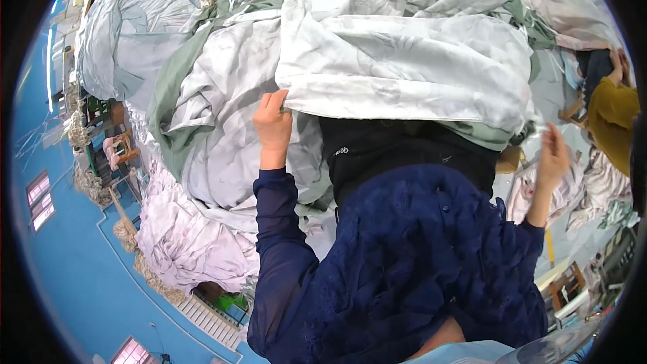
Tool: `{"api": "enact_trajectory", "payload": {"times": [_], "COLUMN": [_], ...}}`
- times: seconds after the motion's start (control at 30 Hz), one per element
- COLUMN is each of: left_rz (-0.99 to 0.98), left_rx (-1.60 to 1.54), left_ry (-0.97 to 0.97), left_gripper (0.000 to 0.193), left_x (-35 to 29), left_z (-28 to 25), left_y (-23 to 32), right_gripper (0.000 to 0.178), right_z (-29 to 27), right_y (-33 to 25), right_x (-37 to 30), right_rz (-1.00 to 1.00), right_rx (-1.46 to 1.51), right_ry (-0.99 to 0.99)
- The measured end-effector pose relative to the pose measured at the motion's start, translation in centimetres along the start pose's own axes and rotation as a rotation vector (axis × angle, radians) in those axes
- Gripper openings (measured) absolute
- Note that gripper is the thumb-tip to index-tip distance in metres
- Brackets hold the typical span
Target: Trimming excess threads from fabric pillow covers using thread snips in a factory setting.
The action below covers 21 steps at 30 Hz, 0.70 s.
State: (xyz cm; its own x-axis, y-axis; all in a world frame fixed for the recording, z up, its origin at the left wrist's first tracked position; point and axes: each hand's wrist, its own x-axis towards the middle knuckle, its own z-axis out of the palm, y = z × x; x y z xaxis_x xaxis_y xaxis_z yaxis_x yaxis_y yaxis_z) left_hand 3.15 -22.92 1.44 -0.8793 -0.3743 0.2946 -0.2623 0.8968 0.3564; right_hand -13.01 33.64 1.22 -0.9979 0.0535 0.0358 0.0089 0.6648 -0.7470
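Observation:
A pale white-grey cloth (404, 54) with a faint pattern lies across my lap, its hemmed edge running left to right in front of me. My left hand (273, 125) is closed in a pinch on the left corner of that hem. Off the cloth's right end, my right hand (552, 158) is raised with its fingers pointing up. Those fingers are smeared, and whether anything is between them I cannot make out. Green-backed folds (172, 108) of fabric spread out to the left of my left hand.
A pinkish-white heap of fabric (195, 243) bulges at lower left. Pale blue-grey cloth (128, 54) is piled at upper left. On the right, a person in a mustard sleeve (610, 118) works close by, near more crumpled cloth (593, 189). Blue floor (74, 249) shows at left.

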Motion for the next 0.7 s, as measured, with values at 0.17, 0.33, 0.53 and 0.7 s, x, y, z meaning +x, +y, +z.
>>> {"api": "enact_trajectory", "payload": {"times": [0.17,0.33,0.53,0.7], "left_rz": [-0.018,0.001,-0.041,-0.028], "left_rx": [-0.041,-0.056,-0.048,-0.078], "left_ry": [0.042,0.053,0.044,0.032], "left_gripper": [0.033,0.029,0.027,0.024], "left_x": [-0.1,0.0,0.2,0.4], "left_z": [0.4,0.4,0.3,0.9], "left_y": [-0.1,0.0,-0.1,-0.4], "right_gripper": [0.045,0.052,0.039,0.009], "right_z": [10.4,15.4,20.2,18.5], "right_y": [-11.1,-16.7,-15.9,-14.3], "right_x": [-3.4,-3.5,-3.9,-3.1], "right_rz": [-0.287,-0.659,-0.81,-0.507], "right_rx": [0.107,0.161,0.152,0.388], "right_ry": [-0.495,-0.554,-0.581,-0.612]}}
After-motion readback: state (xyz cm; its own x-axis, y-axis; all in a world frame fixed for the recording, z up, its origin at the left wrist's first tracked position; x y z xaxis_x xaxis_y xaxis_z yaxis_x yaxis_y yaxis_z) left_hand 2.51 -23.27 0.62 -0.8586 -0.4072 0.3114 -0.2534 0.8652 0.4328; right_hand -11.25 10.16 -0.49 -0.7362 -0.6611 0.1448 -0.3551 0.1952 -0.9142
